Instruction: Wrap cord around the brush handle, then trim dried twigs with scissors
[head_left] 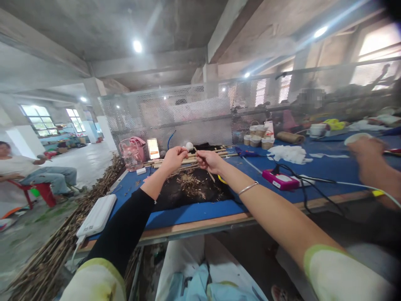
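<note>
Both of my hands are raised over the blue table, a small gap between them. My left hand (175, 159) has its fingers pinched together near a small white ball (189, 146); what it grips is too small to make out. My right hand (209, 161) is closed on a thin stick (211, 176) that slants down below the fingers. Beneath them lies a black cloth (175, 193) with a heap of brown scraps (190, 184). Long pale sticks (224, 153) lie behind my hands.
A white power bank (97, 215) sits at the left table edge, a pink bag (133, 154) behind it. At right are a magenta power strip (280, 179), cables, white fluff (290, 154) and another person's hand (366, 152). Dry stalks (69, 230) stand left.
</note>
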The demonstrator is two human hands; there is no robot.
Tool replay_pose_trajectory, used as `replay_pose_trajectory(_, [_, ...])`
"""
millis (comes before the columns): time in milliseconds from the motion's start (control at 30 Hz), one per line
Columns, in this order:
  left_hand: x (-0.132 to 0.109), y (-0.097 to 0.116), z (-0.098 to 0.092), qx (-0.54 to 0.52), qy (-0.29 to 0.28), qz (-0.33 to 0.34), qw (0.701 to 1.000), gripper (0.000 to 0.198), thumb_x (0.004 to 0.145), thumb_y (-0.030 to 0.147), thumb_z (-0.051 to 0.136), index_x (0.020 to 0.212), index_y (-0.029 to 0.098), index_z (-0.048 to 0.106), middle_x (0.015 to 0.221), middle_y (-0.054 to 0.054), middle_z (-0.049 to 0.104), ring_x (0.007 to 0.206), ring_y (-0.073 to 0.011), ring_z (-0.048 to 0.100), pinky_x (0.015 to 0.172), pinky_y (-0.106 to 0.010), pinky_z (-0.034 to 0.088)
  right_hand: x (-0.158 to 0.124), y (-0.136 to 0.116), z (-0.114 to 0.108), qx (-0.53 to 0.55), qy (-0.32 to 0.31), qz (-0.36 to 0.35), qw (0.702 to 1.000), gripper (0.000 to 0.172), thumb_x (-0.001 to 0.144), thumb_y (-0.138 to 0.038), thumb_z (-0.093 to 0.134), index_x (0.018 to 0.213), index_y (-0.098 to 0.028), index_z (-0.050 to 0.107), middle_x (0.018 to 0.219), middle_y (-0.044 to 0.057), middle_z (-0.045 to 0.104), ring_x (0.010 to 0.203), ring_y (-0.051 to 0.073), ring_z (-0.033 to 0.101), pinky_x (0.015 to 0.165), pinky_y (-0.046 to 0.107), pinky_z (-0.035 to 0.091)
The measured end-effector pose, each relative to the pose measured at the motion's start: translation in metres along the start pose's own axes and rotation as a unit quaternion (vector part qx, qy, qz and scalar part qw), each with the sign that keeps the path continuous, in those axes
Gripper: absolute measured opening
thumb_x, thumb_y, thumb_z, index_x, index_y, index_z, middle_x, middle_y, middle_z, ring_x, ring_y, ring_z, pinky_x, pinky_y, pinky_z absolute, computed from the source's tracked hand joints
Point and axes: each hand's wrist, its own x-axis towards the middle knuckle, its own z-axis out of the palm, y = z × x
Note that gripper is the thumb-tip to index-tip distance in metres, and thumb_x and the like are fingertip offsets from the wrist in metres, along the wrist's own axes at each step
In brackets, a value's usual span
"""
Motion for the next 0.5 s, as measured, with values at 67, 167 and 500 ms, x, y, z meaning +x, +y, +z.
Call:
replay_pose_trajectory(67, [-0.003,-0.013,-0.009,0.077,-0.013,-0.01,0.997,0.019,0.079,0.022,0.048,0.083,0.013,0.064,0.074,-0.005,0.067,0.071,-0.0142,0.058,0.072,-0.025,0.042,0.002,0.008,-0.009,-0.06,0.031,0.032,0.997,0.024,0.088,-0.028,0.034,0.065,-0.019,0.037,0.046,-0.008,0.027,0.036,0.006,0.022,0.037,0.016,0.023])
replay_pose_trajectory(167, [-0.005,-0.037,-0.021,0.148,0.006,-0.059,0.987,0.022,0.081,0.022,0.045,0.086,0.014,0.064,0.079,-0.006,0.068,0.075,-0.0154,0.059,0.075,-0.025,0.042,0.004,0.02,-0.024,-0.121,0.078,0.046,0.989,0.026,0.087,-0.027,0.035,0.062,-0.019,0.038,0.045,-0.007,0.032,0.037,0.006,0.028,0.039,0.017,0.028])
replay_pose_trajectory(500, [-0.022,-0.091,-0.031,0.378,-0.168,-0.132,0.901,0.027,0.075,0.036,0.053,0.082,0.014,0.068,0.09,-0.01,0.068,0.088,-0.0205,0.061,0.078,-0.025,0.044,0.012,0.066,-0.031,-0.414,0.182,0.021,0.892,0.005,0.07,-0.021,0.062,0.07,-0.017,0.062,0.079,0.007,0.064,0.087,0.02,0.056,0.075,0.026,0.037])
